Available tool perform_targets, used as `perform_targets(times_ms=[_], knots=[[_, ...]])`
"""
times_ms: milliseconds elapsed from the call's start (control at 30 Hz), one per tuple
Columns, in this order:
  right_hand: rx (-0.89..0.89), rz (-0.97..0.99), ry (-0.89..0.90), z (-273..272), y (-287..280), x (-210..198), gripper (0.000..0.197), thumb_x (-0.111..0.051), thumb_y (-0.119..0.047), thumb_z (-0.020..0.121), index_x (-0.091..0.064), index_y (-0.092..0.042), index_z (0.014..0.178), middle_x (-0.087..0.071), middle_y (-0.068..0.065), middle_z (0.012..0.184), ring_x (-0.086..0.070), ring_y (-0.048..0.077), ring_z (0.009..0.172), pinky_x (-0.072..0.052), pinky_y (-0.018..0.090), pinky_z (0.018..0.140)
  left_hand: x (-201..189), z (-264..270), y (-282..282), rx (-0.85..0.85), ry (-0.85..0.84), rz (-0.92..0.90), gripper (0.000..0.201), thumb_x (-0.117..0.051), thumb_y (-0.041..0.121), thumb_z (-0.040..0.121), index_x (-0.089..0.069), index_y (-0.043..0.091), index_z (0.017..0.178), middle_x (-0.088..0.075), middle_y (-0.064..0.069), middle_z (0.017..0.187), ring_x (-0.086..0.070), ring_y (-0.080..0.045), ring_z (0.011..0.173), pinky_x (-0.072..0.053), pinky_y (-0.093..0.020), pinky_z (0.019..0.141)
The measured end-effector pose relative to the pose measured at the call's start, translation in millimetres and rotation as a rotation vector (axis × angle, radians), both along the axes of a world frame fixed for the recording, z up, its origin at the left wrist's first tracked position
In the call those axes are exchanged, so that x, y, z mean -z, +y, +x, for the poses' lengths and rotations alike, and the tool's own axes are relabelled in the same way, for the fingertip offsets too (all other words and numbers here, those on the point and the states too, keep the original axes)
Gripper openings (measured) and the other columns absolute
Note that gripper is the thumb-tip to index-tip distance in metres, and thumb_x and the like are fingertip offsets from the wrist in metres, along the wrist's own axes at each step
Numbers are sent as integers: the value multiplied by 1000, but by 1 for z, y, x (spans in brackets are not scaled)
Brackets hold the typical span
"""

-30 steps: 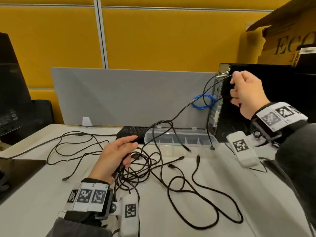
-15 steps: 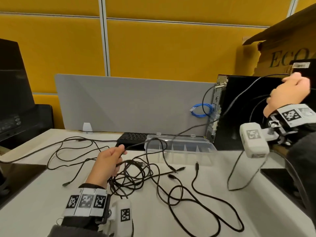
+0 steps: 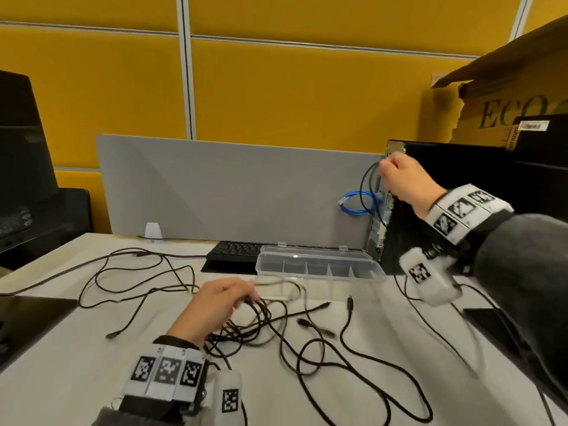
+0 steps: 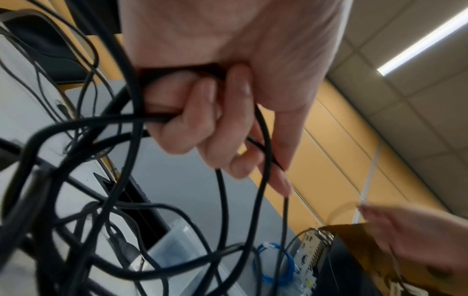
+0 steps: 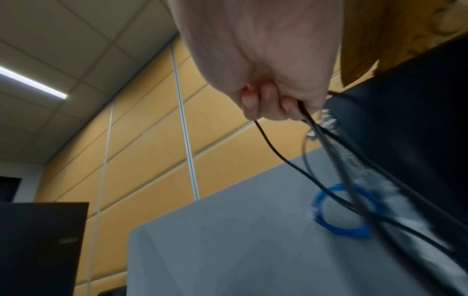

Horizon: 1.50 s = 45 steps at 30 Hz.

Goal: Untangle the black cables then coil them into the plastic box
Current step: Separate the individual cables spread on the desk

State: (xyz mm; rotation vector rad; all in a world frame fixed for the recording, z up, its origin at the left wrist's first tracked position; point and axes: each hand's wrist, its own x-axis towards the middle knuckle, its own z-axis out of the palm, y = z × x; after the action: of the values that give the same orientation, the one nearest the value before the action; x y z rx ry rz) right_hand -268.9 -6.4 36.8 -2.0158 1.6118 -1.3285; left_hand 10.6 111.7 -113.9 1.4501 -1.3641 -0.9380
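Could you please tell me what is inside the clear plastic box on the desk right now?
The plastic box shows only its dividers; no black cables are coiled inside. Its front wall blurs the compartment floors.

Black cables (image 3: 295, 342) sprawl over the off-white worktop (image 3: 76, 358), beside a clear plastic box (image 3: 319, 267). A blue cable (image 3: 358, 202) coils against the grey divider (image 3: 233, 192), under yellow wall panels (image 3: 307, 96); black-and-white checkered tags (image 3: 167, 370) band the wrists.

The left hand (image 3: 215, 309) lay low at near centre, palm down, its fingers (image 4: 202, 120) curled round strands of black cable. The right hand (image 3: 402, 179) was raised at far right, its fingers (image 5: 263, 104) clenched on cable strands that hung below. Both wrists wore marker-printed bands over grey sleeves.
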Motion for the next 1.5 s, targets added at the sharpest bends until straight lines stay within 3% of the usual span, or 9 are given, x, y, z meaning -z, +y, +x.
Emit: perform_targets(times_ms=[300,533,667,767,933,1100,1233,1333,1500], knots=[[-665,-254,-194,199,11,-104,28,-27,-16,102,-36,-17,76,-33,-3,62,-30,-2,38,-27,12,43,2,13,17,381,-178,76,23,-53,33,92,-74,22,91,-50,12,60,-41,4,46,-31,-8,47],[-825,68,-182,269,-20,-22,24,-24,-19,103,-34,-17,80,-46,1,64,-41,11,55,-37,23,57,13,63,23,460,-116,171,9,-66,36,84,-75,35,86,-61,12,63,-46,-12,68,-37,-23,70],[-768,388,307,264,-42,57,19,-29,-27,102,-45,-18,106,-55,4,108,-52,14,98,-43,16,80,19,68,19,445,-121,152,10,-67,34,83,-75,29,88,-61,12,59,-46,-15,65,-37,-26,66],[-703,634,592,240,-40,85,47,-30,-43,99,-29,-23,142,-33,2,146,-35,23,132,-39,40,103,21,67,19,432,-90,140,8,-67,34,83,-75,34,81,-60,9,60,-44,-22,69,-35,-33,67],[-685,382,620,197,5,88,41,-33,-32,100,-38,-15,138,-43,6,137,-40,22,127,-31,24,100,20,63,19,356,-47,62,13,-61,24,88,-73,24,85,-52,14,49,-40,-1,48,-30,-14,49],[-618,291,795,136,55,121,50,-31,-55,93,-30,-39,139,-27,-7,148,-18,15,138,-23,43,113,12,51,16,180,-4,-85,17,-57,21,91,-73,19,86,-49,14,48,-39,2,46,-30,-9,46],[-815,594,533,90,81,128,60,-38,-67,81,-32,-43,137,-51,-11,129,-47,5,118,-36,30,105,3,27,13,101,-11,-186,17,-58,22,90,-73,21,83,-57,19,55,-47,7,49,-34,-5,49],[-717,539,463,57,86,136,43,-55,-47,86,-41,-44,127,-62,-10,105,-58,1,98,-45,18,91,-7,2,9,112,23,-231,21,-55,24,91,-69,24,76,-58,15,66,-46,6,50,-36,-8,53],[-512,514,45,-3,82,150,15,-52,-21,94,-64,-13,92,-51,-4,57,-49,9,53,-46,19,61,-17,-19,-8,61,539,-241,24,-39,27,98,-49,14,80,-54,4,63,-28,-6,42,-36,-21,52]])
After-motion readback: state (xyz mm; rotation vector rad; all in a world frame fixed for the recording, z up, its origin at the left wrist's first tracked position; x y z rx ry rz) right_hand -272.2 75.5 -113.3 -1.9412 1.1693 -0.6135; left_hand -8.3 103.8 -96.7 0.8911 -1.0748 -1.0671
